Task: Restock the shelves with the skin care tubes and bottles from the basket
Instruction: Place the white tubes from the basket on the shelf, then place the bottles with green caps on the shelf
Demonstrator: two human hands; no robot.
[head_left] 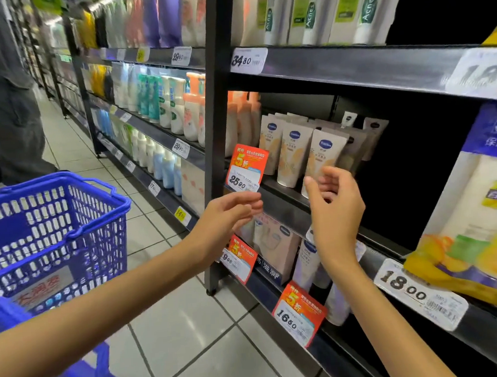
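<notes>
Left hand (pixel 231 213) loose, empty, under red "25.90" tag (pixel 245 171). Right hand (pixel 337 204) loosely curled, empty, before beige tubes (pixel 324 150) at shelf (pixel 285 215) edge; dark room right. "Acnes" tubes (pixel 311 14) above.

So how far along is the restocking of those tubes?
A row of beige tubes already stands on the shelf. The left hand and right hand hover empty before it. No stock shows through the blue basket, so little seems left.
</notes>
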